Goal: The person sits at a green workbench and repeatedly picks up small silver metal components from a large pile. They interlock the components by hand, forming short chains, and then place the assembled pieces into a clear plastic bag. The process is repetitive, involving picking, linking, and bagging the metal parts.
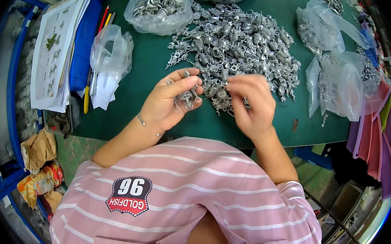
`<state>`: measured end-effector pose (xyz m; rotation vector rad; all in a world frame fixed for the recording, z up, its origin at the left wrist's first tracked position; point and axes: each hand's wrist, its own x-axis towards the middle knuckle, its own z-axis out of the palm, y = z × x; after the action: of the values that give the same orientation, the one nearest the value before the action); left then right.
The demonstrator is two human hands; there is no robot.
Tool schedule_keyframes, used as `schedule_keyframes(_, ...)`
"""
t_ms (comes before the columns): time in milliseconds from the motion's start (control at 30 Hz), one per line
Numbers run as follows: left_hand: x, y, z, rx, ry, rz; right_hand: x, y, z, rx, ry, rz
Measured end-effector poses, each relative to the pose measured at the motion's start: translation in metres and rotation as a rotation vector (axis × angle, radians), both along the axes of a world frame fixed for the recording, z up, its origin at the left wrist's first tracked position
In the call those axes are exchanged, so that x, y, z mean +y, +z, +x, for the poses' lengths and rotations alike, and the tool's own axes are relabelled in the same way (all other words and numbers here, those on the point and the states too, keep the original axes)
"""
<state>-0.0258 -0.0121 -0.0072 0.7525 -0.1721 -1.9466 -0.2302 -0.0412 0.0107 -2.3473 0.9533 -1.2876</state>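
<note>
A large heap of small silver-grey metal pieces, spiral-bodied with ring ends, is spread over the green tabletop. Several of the same metal pieces lie in my left hand, whose fingers curl round them, thumb on top. My right hand is at the near edge of the heap, its fingers bent together and smeared by motion. Whether anything sits between those fingertips cannot be made out. A thin metal bangle circles my left wrist.
A clear bag of metal rings stands beyond the left hand. A crumpled plastic bag, pencils and printed sheets lie at the left. More clear bags are at the right, above hanging pink and purple cloth.
</note>
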Motion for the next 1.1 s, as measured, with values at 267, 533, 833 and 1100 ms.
schedule_keyframes(267,-0.005,0.009,-0.007,-0.143,0.088,-0.069,-0.01,-0.011,0.02,0.409,-0.296,0.078)
schedule_keyframes(533,-0.007,0.005,-0.007,-0.24,0.011,-0.156,-0.012,-0.017,0.012,0.146,-0.349,0.165)
schedule_keyframes(833,-0.006,0.013,-0.014,-0.321,-0.053,-0.181,0.002,-0.002,0.012,-0.276,-0.006,0.441)
schedule_keyframes(1100,-0.007,0.017,-0.014,-0.36,0.012,-0.191,0.0,-0.01,0.011,-0.392,0.072,0.457)
